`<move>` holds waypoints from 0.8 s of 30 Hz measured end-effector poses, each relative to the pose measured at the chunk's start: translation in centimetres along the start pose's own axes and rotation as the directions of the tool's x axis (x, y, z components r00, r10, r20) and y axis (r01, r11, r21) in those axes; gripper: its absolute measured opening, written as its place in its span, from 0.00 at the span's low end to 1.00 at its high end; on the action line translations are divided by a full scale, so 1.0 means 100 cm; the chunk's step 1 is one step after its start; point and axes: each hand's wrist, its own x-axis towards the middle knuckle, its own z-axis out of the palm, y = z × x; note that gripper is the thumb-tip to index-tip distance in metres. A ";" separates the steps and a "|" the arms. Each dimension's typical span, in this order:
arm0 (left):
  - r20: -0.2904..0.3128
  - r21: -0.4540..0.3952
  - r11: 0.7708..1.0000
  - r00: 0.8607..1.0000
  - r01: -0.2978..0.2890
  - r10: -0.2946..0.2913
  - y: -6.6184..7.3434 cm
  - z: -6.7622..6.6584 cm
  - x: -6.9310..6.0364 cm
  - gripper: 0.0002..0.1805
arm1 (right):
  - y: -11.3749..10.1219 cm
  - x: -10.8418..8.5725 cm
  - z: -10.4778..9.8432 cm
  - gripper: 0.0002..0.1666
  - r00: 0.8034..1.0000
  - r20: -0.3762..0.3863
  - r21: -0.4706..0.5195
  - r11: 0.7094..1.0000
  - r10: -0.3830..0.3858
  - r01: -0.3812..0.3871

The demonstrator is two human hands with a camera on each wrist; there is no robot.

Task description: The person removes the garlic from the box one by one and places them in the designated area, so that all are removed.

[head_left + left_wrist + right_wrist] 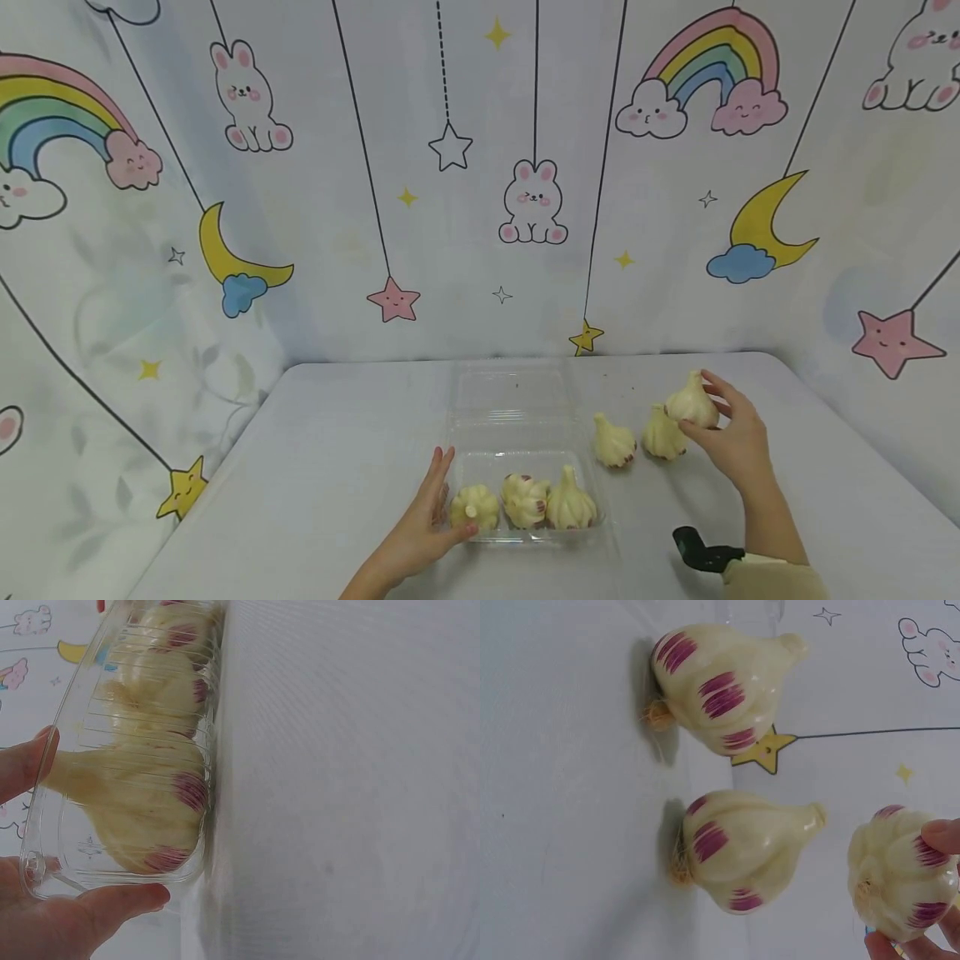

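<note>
My spread left hand [422, 523] touched clear box [536, 537] | 3 garlic bulbs [526, 502] sat inside | right hand [737, 443] pinched raised bulb [691, 405]

The right hand [738, 437] holds a purple-streaked garlic bulb [692, 406] near two upright bulbs [615, 442]; the left hand [420, 523] touches a clear box [517, 540] of three.

The left forearm [367, 577] slants in from the bottom of the head view; the left hand [422, 523] is spread, its fingers straight and pointing away from the body, thumb stretched sideways to the right. The right forearm [774, 521] emerges from a pale sleeve [772, 579]; the right hand [737, 443] is raised, thumb and fingers curved inward, gripping.
</note>
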 end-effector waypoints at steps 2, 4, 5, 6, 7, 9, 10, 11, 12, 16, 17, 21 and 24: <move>0.002 -0.003 1.000 1.000 0.003 -0.003 0.000 0.000 0.000 0.51 | 0.004 0.000 -0.001 0.46 1.000 -0.011 -0.015 1.000 0.006 -0.007; 0.003 -0.006 1.000 1.000 0.003 -0.003 -0.001 0.000 0.000 0.51 | 0.007 0.001 -0.001 0.47 1.000 -0.023 -0.035 0.999 0.011 -0.012; 0.004 -0.007 1.000 1.000 0.005 -0.005 -0.001 0.000 0.000 0.51 | 0.009 0.001 -0.001 0.47 0.999 -0.027 -0.034 0.999 0.018 -0.019; 0.005 -0.007 1.000 1.000 0.005 -0.005 0.000 0.000 0.000 0.51 | 0.010 0.001 -0.001 0.47 0.999 -0.032 -0.038 0.999 0.024 -0.025; 0.007 -0.007 1.000 1.000 0.008 -0.008 0.000 0.000 0.000 0.51 | 0.012 0.001 0.000 0.46 0.999 -0.038 -0.039 0.999 0.032 -0.033; 0.009 -0.008 1.000 1.000 0.010 -0.010 0.000 0.000 0.000 0.52 | 0.015 0.001 0.001 0.46 0.997 -0.060 -0.047 0.998 0.038 -0.041; 0.010 -0.008 1.000 1.000 0.014 -0.014 0.000 0.000 0.000 0.51 | 0.017 0.001 0.002 0.46 0.997 -0.072 -0.049 0.998 0.041 -0.045; 0.011 -0.008 1.000 1.000 0.014 -0.014 0.000 0.000 0.000 0.51 | 0.019 0.002 0.002 0.45 0.996 -0.085 -0.050 0.998 0.040 -0.045; 0.011 -0.007 1.000 1.000 0.014 -0.014 0.000 0.000 0.000 0.51 | 0.022 0.002 0.003 0.45 0.994 -0.098 -0.062 0.997 0.038 -0.044; 0.011 -0.002 1.000 1.000 0.012 -0.012 0.001 0.001 0.000 0.51 | 0.030 0.004 0.005 0.44 0.991 -0.128 -0.089 0.995 0.026 -0.038; 0.010 -0.001 1.000 1.000 0.011 -0.011 0.001 0.001 -0.001 0.51 | 0.032 0.004 0.005 0.44 0.991 -0.131 -0.093 0.995 0.027 -0.039; 0.011 0.001 1.000 1.000 0.006 -0.007 0.001 0.001 -0.001 0.51 | 0.037 0.004 0.006 0.44 0.990 -0.127 -0.092 0.994 0.053 -0.065; 0.012 0.004 1.000 1.000 0.005 -0.005 0.001 0.001 0.000 0.51 | 0.040 0.004 0.006 0.44 0.990 -0.108 -0.086 0.991 0.094 -0.104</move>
